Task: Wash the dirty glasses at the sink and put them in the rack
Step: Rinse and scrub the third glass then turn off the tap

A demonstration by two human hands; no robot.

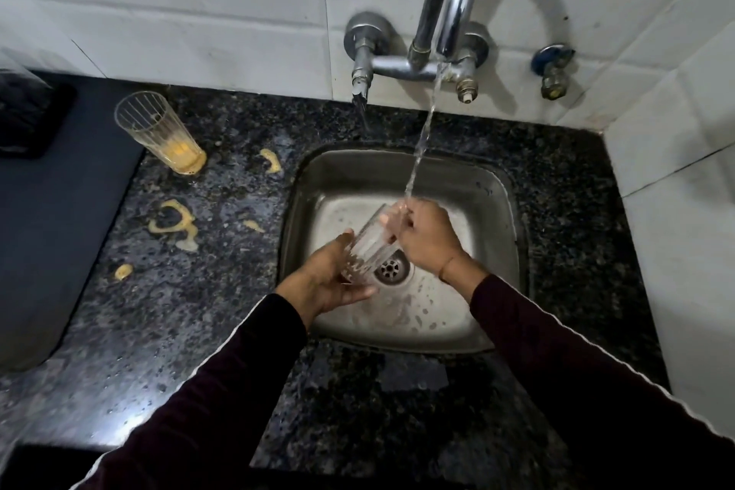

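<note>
Left hand (pixel 330 282): grip curled round base of ribbed glass (pixel 368 247). Right hand (pixel 425 237): grip pinches rim. Glass tilted over sink (pixel 493 187), long axis base-near, mouth up-right under water stream (pixel 421 143) (running). Second glass (pixel 159 131), yellow residue, upright on table (pixel 222 290).

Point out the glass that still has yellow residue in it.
It's the glass on the counter, standing left of the sink, with yellow dregs in its bottom. The other glass, held tilted over the sink in both hands, looks clear.
</note>
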